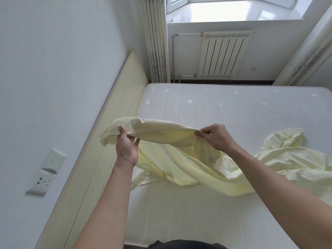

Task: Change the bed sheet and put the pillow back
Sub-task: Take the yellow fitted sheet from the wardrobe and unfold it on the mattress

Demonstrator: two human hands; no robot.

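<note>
Spreading step: I've got my left hand (126,148) and right hand (215,136), each grip pinched shut on the yellow sheet (179,155) edge above the bare mattress (224,108); next, probably find a corner.

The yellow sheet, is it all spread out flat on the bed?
No, the yellow sheet lies bunched on the mattress, one edge lifted by both hands.

Both forearms are bare from the wrist back to the frame's lower edge, with no sleeve, watch or band on either. The left hand (126,147) and right hand (216,136) carry no gloves or rings. A strip of dark clothing (179,244) shows at the bottom edge, its cut unclear.
</note>
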